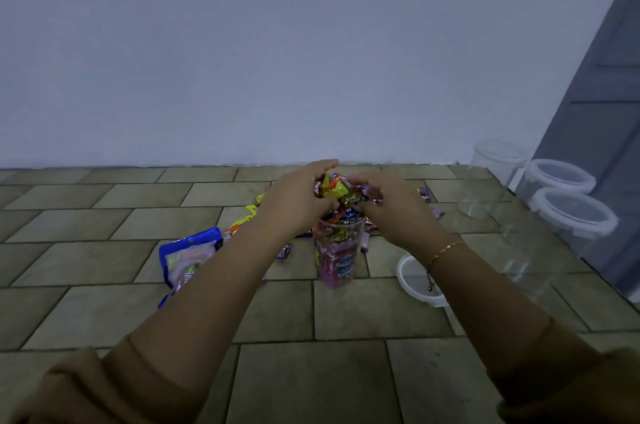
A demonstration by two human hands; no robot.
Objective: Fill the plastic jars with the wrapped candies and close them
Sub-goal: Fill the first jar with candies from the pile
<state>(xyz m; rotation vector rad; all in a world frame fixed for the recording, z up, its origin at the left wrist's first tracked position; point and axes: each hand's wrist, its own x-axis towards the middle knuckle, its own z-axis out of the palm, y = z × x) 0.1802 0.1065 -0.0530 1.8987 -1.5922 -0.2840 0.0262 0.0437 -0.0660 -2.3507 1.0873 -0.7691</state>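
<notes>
A clear plastic jar [336, 252] stands upright on the tiled floor, packed with wrapped candies up to its rim. Just above its mouth, my left hand [298, 197] and my right hand [389, 205] together hold a bunch of wrapped candies [341, 191], fingers curled around them. More loose candies [427, 193] lie on the floor behind the jar. A white lid [414, 280] lies flat on the floor right of the jar, partly hidden by my right wrist.
A torn blue candy bag [188, 255] lies left of the jar. Three empty clear jars with white lids [573, 216] stand at the right by a grey door [609, 84]. A plain wall runs along the back.
</notes>
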